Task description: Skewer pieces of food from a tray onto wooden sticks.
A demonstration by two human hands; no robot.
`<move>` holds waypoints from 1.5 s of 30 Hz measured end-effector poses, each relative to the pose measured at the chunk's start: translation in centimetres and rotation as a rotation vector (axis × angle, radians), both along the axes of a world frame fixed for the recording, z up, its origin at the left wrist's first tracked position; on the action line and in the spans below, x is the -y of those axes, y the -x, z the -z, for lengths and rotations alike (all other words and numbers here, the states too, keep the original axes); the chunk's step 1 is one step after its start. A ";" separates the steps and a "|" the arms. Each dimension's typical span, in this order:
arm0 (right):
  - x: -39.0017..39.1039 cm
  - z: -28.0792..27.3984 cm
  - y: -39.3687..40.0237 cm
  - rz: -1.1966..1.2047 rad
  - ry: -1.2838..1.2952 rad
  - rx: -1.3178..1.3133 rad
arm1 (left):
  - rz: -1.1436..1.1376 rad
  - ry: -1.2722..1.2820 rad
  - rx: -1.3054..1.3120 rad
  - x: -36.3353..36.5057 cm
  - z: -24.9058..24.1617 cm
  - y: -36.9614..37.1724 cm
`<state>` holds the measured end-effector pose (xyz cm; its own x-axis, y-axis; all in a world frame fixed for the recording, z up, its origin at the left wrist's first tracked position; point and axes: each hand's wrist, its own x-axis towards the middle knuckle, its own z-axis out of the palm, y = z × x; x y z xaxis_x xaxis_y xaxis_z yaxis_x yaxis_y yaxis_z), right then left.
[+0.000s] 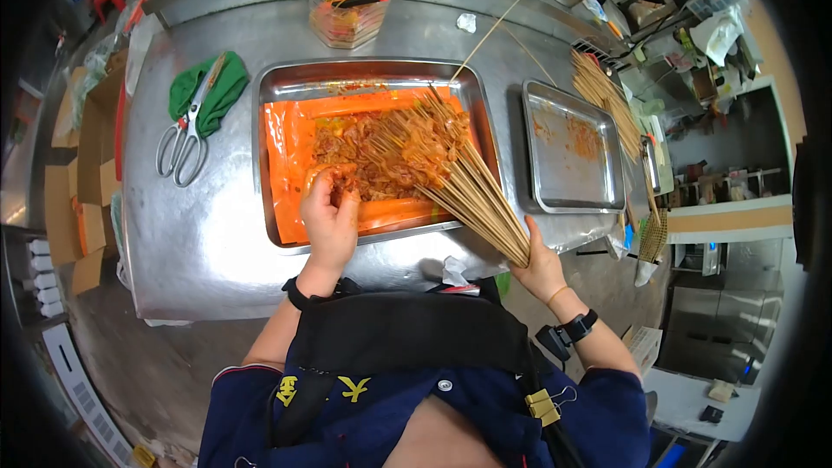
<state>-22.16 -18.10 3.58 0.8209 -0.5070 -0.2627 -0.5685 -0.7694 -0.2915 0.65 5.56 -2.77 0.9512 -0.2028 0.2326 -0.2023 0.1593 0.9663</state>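
A large metal tray [495,121] holds an orange sheet [290,134] with red-sauced meat pieces [334,143] on it. My right hand [542,267] is closed round the lower ends of a fanned bundle of wooden skewers [485,208]. Sauced meat covers the skewers' upper parts, which lie over the tray. At the near left of the meat, my left hand [332,212] has sauce on its fingers, which are curled round a piece of meat.
Scissors [184,140] lie on a green cloth [227,91] at the left. A clear container [348,22] stands behind the tray. On the right are a smaller metal tray [576,204] and loose skewers [607,100]. Crumpled tissue [453,271] lies near the front edge.
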 end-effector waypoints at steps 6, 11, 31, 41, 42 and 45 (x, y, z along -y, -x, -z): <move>-1.8 0.1 0.5 0.056 0.303 0.108 | -0.001 0.034 -0.012 -0.2 -0.7 -0.1; -0.4 -6.4 1.1 -0.065 0.598 0.246 | -0.053 0.036 0.010 -0.5 -0.7 -0.1; -1.6 -27.9 -17.8 -0.781 1.321 -0.103 | -0.057 0.121 -0.025 -1.1 -0.4 -0.3; 2.6 -29.1 -17.4 -0.235 -0.206 0.564 | -0.018 0.188 -0.109 -1.1 -0.9 -0.3; 3.0 -28.8 -17.6 -0.277 -0.184 0.575 | -0.013 0.186 -0.110 -1.1 -0.9 -0.3; 3.8 -28.3 -18.8 -0.351 -0.186 0.578 | -0.003 0.180 -0.128 -1.1 -0.7 -0.3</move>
